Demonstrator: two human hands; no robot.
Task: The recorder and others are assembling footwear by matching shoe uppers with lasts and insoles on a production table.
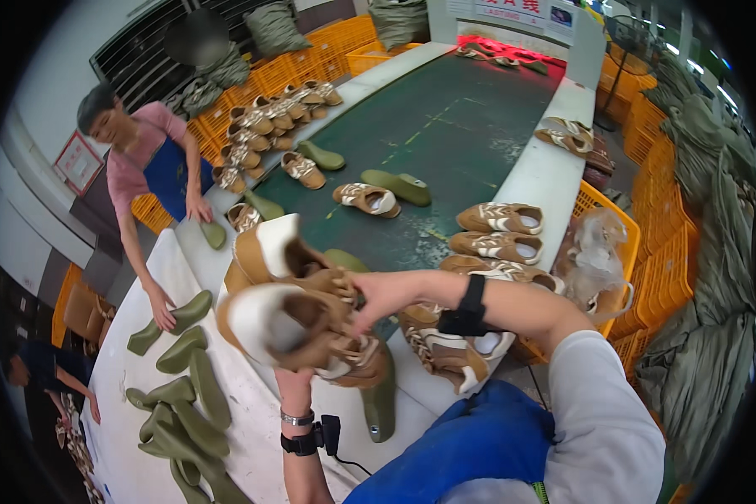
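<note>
I hold up a tan suede low-top shoe with a white heel [332, 340] and, just behind it, a second tan suede shoe with a white heel patch [265, 256], both above the near end of the work surface, heels to my left and laced fronts to my right. My bare right hand [386, 294] comes in from the right and is bent round the laced fronts, fingers drawn in against them; the shoes overlap there, so I cannot tell how the grip is shared between them. My bare left hand [294, 386] is against the underside of the nearer shoe; its fingers are hidden behind it, and I cannot tell how far they are closed.

Just below the shoes' fronts, a long olive-green shoe last [380, 407] lies on the white tabletop [256, 454]. To the left is a loose heap of olive-green lasts [206, 391]. Beside my right forearm, a row of tan-and-white laced shoes [500, 218] lines the white ledge. Beyond my hands, on the dark green conveyor belt [428, 109], a tan laced shoe [366, 200] lies beside a smooth green last [399, 186]. Across to the left, a co-worker in a pink shirt and blue apron [147, 139] has one hand [161, 307] on a green last.
</note>
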